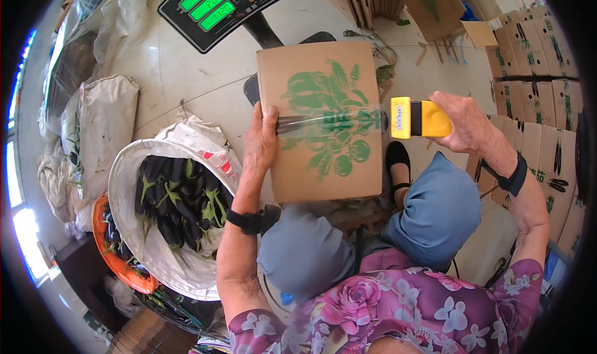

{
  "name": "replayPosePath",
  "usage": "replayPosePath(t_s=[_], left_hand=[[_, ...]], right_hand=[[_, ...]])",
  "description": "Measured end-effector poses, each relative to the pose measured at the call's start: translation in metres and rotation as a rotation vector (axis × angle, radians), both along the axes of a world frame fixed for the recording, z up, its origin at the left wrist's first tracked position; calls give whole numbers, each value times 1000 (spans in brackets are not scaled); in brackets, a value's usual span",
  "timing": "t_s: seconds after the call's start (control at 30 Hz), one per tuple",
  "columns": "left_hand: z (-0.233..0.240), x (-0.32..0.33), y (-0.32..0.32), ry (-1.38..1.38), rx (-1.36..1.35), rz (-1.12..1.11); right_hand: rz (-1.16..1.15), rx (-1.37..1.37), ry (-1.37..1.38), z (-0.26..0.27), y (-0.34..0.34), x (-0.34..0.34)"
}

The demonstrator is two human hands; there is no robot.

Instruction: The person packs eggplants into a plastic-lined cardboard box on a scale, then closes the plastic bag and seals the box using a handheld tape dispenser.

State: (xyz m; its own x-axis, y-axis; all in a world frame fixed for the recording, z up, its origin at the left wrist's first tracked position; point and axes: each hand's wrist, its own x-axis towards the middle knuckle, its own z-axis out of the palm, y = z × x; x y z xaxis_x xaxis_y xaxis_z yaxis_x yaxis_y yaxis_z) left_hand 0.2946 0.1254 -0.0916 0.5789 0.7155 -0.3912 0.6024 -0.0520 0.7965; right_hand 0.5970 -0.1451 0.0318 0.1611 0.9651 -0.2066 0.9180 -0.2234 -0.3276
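Note:
A closed cardboard carton (pixel 326 181) with green printed vegetables lies flat before me, over the base of a scale. My left hand (pixel 263 137) rests on its left edge, thumb on top and fingers along the side. A strip of clear tape (pixel 308 124) runs across the carton's middle, from my left thumb to the right edge. Just off that right edge, my right hand (pixel 459 123) grips a yellow and black tape dispenser (pixel 436 118). Whether the tape still joins the dispenser is hard to tell.
The scale's lit display (pixel 205 4) stands beyond the carton. At left are a white-lined basket (pixel 116 167) of eggplants, an orange basket (pixel 100 232) and a white sack (pixel 109 134). Stacked printed cartons (pixel 536 102) line the right side. Flattened cardboard (pixel 433 8) stands at the back.

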Motion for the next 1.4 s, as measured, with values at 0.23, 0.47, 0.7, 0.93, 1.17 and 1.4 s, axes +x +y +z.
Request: replayPosePath(t_s=[0.23,0.47,0.7,0.93,1.17,1.4], left_hand=[[5,0,-4,-41,-116,26],[2,5,-22,-335,-852,389],[-15,44,-30,-414,-1108,250],[-40,21,5,-427,-923,137],[81,57,6,-176,-252,-198],[81,64,0,46,285,-126]], right_hand=[[-38,39,88,-83,-18,18],[-97,172,246,-124,-2,-6],[-163,71,124,-17,-12,-3],[-103,34,4,32,54,-40],[9,253,-66,32,99,-69],[43,80,-8,43,133,-78]])
